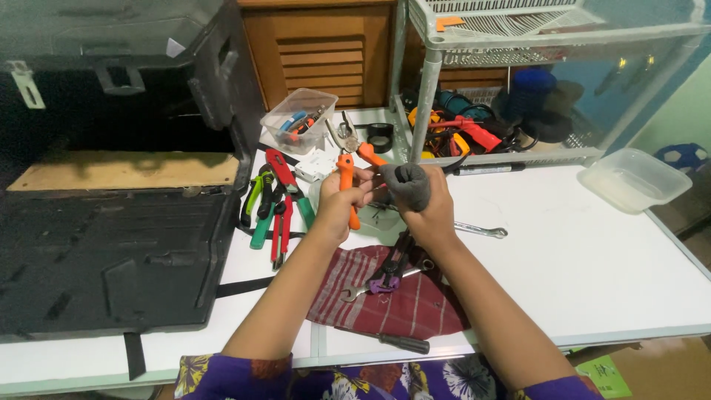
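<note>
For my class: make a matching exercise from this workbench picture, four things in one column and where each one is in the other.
Things:
1. orange-handled pliers
2. grey cloth
3. dark red striped cloth
4. empty clear plastic tub

Places:
A. lying flat under the wrists
B. bunched in the right hand
C. gripped in the left hand
D. at the table's right edge

Pairs: 1-C, 2-B, 3-A, 4-D

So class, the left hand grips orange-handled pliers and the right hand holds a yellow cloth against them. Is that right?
Not quite. In the head view the cloth in the right hand is dark grey, not yellow. The left hand does grip the orange-handled pliers.
</note>
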